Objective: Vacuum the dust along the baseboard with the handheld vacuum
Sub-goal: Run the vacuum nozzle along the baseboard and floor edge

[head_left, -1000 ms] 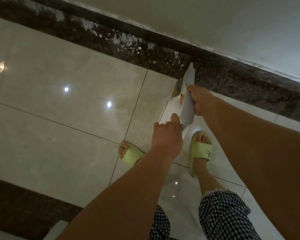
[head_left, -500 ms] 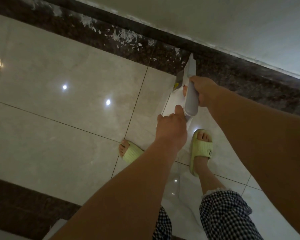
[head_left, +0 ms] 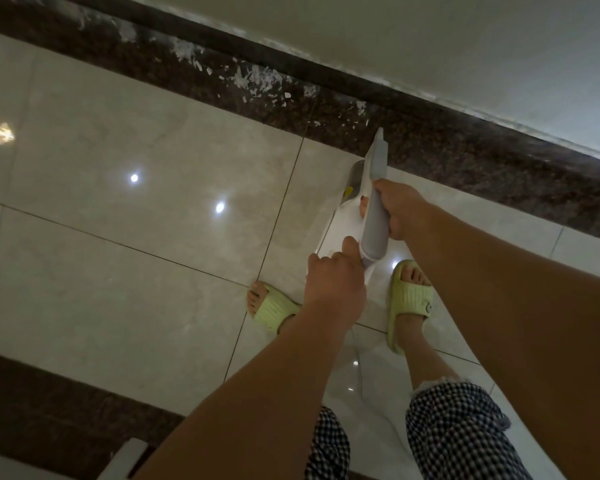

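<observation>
Below, both hands grip a handheld vacuum (head_left: 373, 202): right hand (head_left: 400, 209) wraps its grey handle, left hand (head_left: 333, 275) clasps the rear, nozzle toward the dusty baseboard (head_left: 326, 76).

Bare forearms; black-and-white checked trousers (head_left: 461, 431) with frayed hems; pale green ribbed slides (head_left: 409, 299).

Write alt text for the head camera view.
A person holds a white and grey handheld vacuum with both hands, right hand on the handle and left hand at its rear, its nozzle at the dark baseboard strip. White debris lies left of the nozzle.
</observation>
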Tool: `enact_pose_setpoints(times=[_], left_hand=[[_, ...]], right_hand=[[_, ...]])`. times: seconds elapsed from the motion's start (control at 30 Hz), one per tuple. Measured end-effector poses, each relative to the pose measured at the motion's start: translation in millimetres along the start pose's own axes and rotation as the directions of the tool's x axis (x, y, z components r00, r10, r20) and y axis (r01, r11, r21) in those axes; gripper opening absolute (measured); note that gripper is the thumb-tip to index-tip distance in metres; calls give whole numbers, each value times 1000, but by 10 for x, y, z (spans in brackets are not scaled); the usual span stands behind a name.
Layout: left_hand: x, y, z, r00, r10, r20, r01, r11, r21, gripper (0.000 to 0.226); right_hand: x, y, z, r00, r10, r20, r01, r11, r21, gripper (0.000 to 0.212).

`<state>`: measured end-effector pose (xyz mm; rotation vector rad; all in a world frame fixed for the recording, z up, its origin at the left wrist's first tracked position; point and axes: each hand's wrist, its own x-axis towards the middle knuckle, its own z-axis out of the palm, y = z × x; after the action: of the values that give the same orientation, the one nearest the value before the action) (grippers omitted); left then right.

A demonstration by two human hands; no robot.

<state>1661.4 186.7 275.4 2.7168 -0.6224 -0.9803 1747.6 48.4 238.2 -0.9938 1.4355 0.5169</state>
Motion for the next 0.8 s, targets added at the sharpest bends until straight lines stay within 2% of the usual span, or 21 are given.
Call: enact_pose_setpoints(times=[0.17,0.33,0.53,0.8], left_hand=[[-15,-76,-43,1000,-9,0,9,1000,14,44],[64,-72,-77,1000,4,1,-4,1000,4,47],[175,-55,-104,1000,-4,7,4,1000,-15,54],[304,-71,-176,1000,-23,-3,22,998,-60,51]], right_hand=[[22,27,76,1000,-20,-20,19,999,-48,37],[26,-54,99,999,-36,-35,34,998,-53,32],[-33,-172,108,1000,-28,12,28,1000,-3,22],[-33,-322,162,1000,-14,21,15,998,-69,35]])
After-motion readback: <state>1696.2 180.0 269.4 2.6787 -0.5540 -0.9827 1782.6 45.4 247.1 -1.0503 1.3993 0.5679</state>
